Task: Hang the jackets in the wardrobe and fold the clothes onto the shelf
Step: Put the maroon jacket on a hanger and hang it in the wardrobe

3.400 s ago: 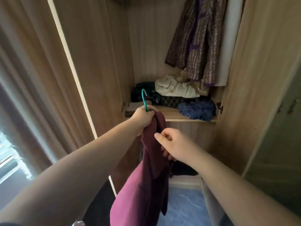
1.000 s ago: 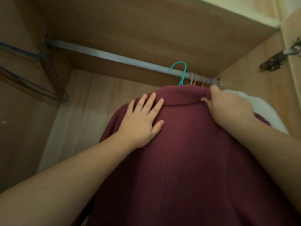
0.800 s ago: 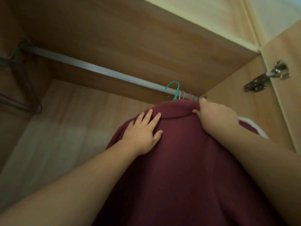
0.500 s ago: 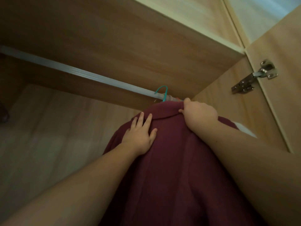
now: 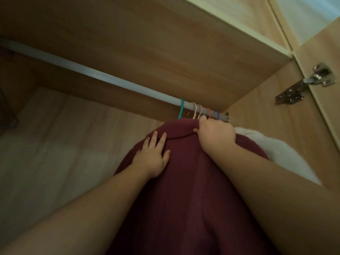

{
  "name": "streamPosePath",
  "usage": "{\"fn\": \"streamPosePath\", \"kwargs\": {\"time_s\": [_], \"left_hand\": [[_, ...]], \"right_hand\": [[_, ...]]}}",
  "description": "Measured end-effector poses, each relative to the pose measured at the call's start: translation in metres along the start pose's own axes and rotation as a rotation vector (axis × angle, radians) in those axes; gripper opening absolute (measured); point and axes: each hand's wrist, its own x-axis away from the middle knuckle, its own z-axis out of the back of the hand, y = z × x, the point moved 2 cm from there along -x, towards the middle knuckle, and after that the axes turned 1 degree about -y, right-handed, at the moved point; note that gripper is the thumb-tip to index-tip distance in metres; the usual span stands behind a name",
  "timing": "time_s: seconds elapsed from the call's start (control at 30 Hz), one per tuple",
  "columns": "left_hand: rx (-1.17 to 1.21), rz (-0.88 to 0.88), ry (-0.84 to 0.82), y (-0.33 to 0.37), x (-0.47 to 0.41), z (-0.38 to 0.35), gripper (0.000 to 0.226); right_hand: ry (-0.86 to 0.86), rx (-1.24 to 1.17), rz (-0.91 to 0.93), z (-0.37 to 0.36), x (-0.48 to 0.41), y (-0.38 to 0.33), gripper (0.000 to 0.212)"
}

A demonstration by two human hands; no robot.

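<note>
Sliding right along the rail (image 5: pixel 110 80), the maroon jacket (image 5: pixel 184 181) now hangs hard up against the other hangers, where a moment ago its teal hanger hook (image 5: pixel 181 109) sat clear of them. Taking the rail as our marker and running left to right: far out at the left end something dark, wire hangers perhaps, too dim to call. Then a long bare stretch of rail. Then the teal hook over the rail, and just right of it two pale hooks (image 5: pixel 196 112), an orange one (image 5: pixel 209 112) and a purple one (image 5: pixel 217 115), bunched at the rail's right end.

Below the rail, the left hand (image 5: pixel 152 157) lies flat on the jacket's back just under the collar, fingers straight and spread, pressing, holding nothing. The right hand (image 5: pixel 215 136) sits higher and closer to the rail, its grip curled over the collar edge, pinching the cloth right below the pale hooks. Beyond it, a white garment (image 5: pixel 276 153) peeks out on the right.

The jacket hangs straight down from the hook, its length running toward us, shoulders along the rail. The right hand is the nearer one to the hook, so any last nudge looks like its job. This jacket seems about hung; letting go should be next.
</note>
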Motion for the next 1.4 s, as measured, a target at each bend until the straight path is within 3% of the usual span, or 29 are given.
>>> {"fn": "streamPosePath", "kwargs": {"time_s": [0.2,0.33,0.57,0.73,0.93,1.2,1.4], "left_hand": [[-0.06,-0.042,-0.048,0.002,0.049,0.032,0.067],[-0.118,-0.116,-0.064,0.007,0.095,0.06,0.066],[-0.151,-0.178,-0.095,0.027,0.195,0.115,0.065],[-0.191,-0.258,-0.209,0.045,0.276,0.144,0.065],[-0.085,-0.247,-0.343,0.086,0.387,0.146,0.071],[0.122,-0.249,-0.684,0.196,0.565,0.125,0.072],[0.311,-0.327,-0.87,0.316,0.701,0.158,0.074]], "right_hand": [[-0.033,0.094,0.008,0.021,0.024,-0.009,0.052],[-0.159,0.134,0.02,0.034,0.054,-0.011,0.072],[-0.348,0.037,0.175,0.08,0.157,-0.03,0.059],[-0.464,-0.028,0.198,0.133,0.244,-0.028,0.058],[-0.64,-0.091,0.008,0.209,0.362,0.006,0.065],[-1.044,-0.14,-0.338,0.374,0.562,0.063,0.069],[-1.092,-0.048,-0.613,0.533,0.673,0.114,0.072]]}}
